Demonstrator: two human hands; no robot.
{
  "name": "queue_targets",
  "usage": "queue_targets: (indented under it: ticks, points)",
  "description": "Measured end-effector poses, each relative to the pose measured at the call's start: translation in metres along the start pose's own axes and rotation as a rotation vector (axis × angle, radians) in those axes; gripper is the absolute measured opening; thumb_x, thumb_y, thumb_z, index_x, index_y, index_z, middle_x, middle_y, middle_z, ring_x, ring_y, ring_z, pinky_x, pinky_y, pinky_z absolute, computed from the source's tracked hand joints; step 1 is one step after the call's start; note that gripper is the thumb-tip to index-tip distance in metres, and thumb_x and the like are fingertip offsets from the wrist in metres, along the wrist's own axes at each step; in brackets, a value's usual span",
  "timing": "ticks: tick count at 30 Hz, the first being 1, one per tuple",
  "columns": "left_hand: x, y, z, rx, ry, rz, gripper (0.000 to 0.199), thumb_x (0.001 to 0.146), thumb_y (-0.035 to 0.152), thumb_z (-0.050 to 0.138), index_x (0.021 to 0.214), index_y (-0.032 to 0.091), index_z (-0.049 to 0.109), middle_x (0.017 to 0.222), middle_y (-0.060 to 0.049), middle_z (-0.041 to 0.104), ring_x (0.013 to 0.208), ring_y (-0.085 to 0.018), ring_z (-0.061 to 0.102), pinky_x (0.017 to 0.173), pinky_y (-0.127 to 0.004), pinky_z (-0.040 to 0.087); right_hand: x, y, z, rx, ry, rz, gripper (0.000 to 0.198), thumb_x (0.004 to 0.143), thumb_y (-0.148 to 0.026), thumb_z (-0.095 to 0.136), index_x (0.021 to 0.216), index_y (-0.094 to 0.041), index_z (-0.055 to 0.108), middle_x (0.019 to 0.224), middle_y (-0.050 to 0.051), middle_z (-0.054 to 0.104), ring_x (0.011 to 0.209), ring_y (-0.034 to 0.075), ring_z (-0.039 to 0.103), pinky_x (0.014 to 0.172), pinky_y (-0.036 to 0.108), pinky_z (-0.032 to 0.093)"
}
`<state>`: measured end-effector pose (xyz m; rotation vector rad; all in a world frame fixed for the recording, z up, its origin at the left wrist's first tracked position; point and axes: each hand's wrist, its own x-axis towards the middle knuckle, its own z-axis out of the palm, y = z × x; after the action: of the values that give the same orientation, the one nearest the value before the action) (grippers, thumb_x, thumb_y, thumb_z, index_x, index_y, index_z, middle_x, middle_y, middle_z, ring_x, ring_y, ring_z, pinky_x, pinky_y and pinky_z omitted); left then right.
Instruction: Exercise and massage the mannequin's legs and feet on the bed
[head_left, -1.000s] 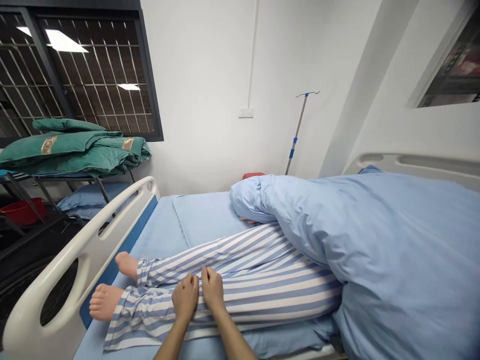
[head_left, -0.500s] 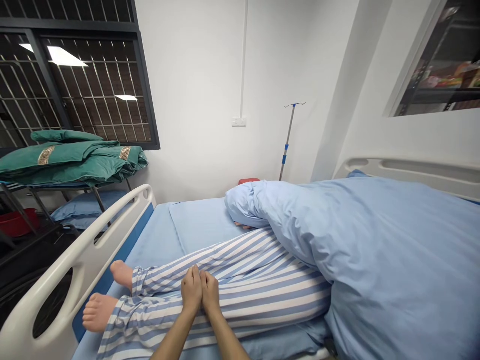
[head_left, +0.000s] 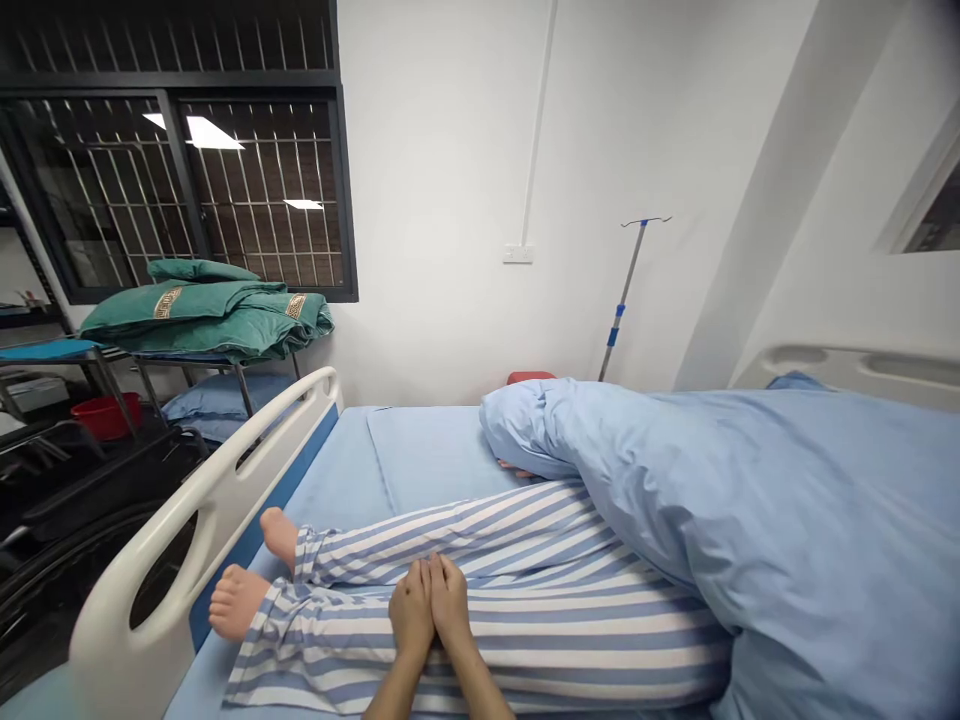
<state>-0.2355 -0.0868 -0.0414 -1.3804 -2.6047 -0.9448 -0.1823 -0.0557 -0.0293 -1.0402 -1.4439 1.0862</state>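
My left hand (head_left: 411, 607) and my right hand (head_left: 450, 602) are side by side and touching, low in the middle of the view. Their fingers are closed and curled, with nothing showing in them. Both are over the blue-and-white striped trousers (head_left: 570, 630) of a figure lying on the bed; whether they touch the cloth I cannot tell. Two bare feet (head_left: 238, 602) stick out of the trouser legs at the left. A light blue quilt (head_left: 660, 480) hides the figure's upper body, and a bit of a hand shows beneath its edge.
The bed's white footboard (head_left: 142, 590) rises at left, its headboard (head_left: 862, 365) at far right. Behind the bed stand an IV pole (head_left: 624, 300) and a red object (head_left: 531, 378). Folded green bedding (head_left: 217, 310) lies on a rack under the window, near a red basin (head_left: 109, 415).
The view has turned left, so the scene sits further right and more of the window side shows. My hands stay together over the legs, fingers still closed.
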Motion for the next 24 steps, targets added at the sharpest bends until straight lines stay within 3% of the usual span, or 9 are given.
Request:
queue_targets:
  ticks: [7, 13, 24]
  points:
    - [-0.002, 0.014, -0.018, 0.023, -0.116, -0.014, 0.03, 0.087, 0.029, 0.037, 0.099, 0.019, 0.062, 0.084, -0.008, 0.068, 0.079, -0.018, 0.061, 0.068, -0.026, 0.04, 0.022, -0.019, -0.021, -0.133, -0.137, 0.041, 0.033, 0.071, -0.04, 0.045, 0.047, -0.021, 0.033, 0.044, -0.006, 0.033, 0.048, 0.011, 0.034, 0.048, 0.024, 0.026]
    - [-0.003, 0.019, -0.022, 0.097, -0.167, 0.023, 0.03, 0.088, 0.031, 0.033, 0.092, 0.019, 0.061, 0.082, -0.007, 0.067, 0.077, -0.017, 0.06, 0.064, -0.025, 0.035, 0.005, -0.007, -0.039, -0.225, -0.059, -0.093, 0.034, 0.077, -0.037, 0.045, 0.05, -0.02, 0.033, 0.046, -0.007, 0.03, 0.048, 0.009, 0.031, 0.05, 0.023, 0.023]
    - [-0.006, 0.018, -0.019, 0.181, -0.241, 0.153, 0.033, 0.089, 0.029, 0.027, 0.095, 0.02, 0.059, 0.089, -0.007, 0.066, 0.082, -0.019, 0.059, 0.065, -0.026, 0.033, 0.002, 0.005, -0.039, -0.248, 0.087, -0.081, 0.038, 0.081, -0.04, 0.042, 0.05, -0.019, 0.038, 0.046, -0.006, 0.035, 0.048, 0.01, 0.033, 0.049, 0.023, 0.023]
